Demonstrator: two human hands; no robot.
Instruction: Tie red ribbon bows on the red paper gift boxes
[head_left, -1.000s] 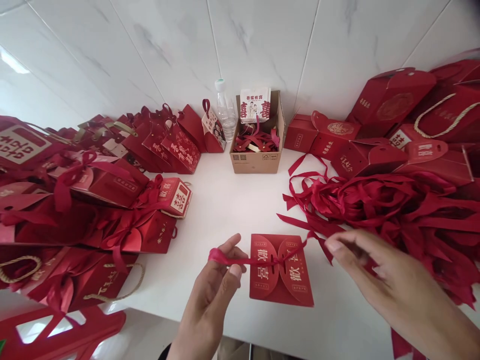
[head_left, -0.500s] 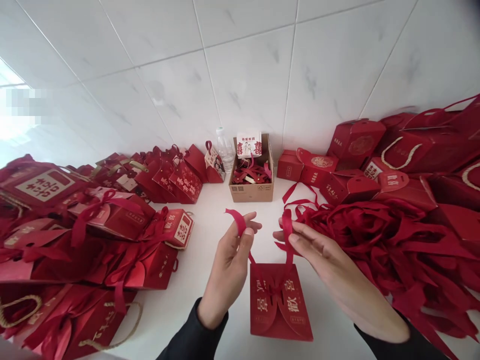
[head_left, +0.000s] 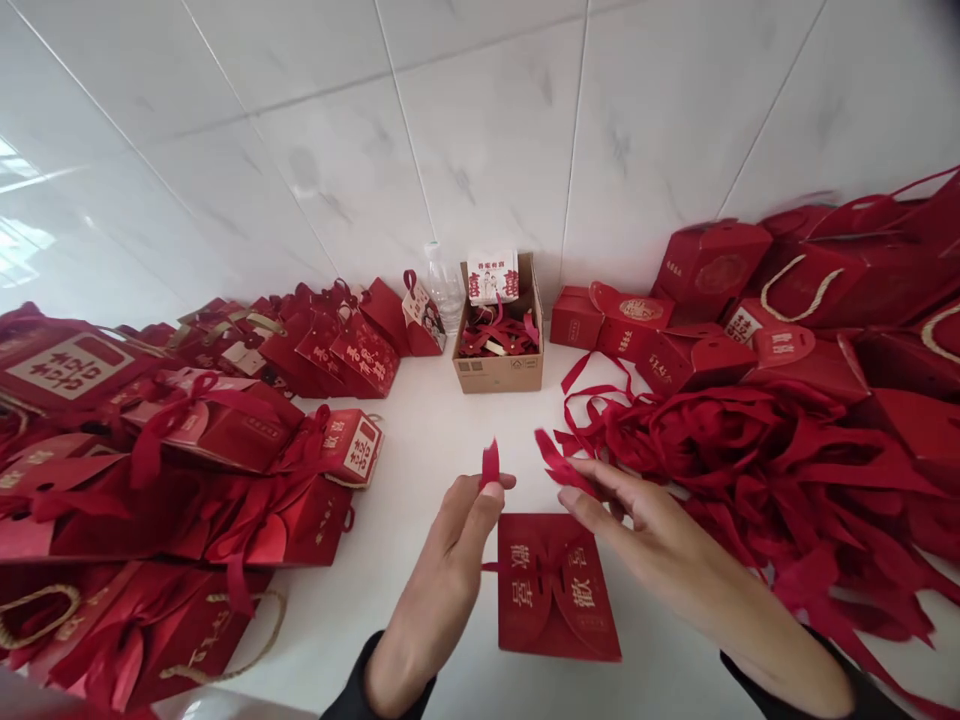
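A small red gift box with pale gold characters stands in front of me, its curved flaps meeting at a red ribbon in the middle. My left hand, above the box's left edge, pinches one ribbon end between thumb and fingers, and its tip points up. Beyond the box's far right corner, my right hand is closed on the other ribbon end. Behind my fingers, parts of the ribbon are hidden. A short piece of ribbon shows at the box's left side.
Red gift boxes, many with bows, crowd the left. On the right lies a heap of loose red ribbon, with more red boxes behind. A cardboard box and a clear bottle stand near the tiled wall.
Both ribbon ends have shifted: the left one now stands upright, the right one leans left. My hands have moved slightly lower, and the camera view has shifted a little.
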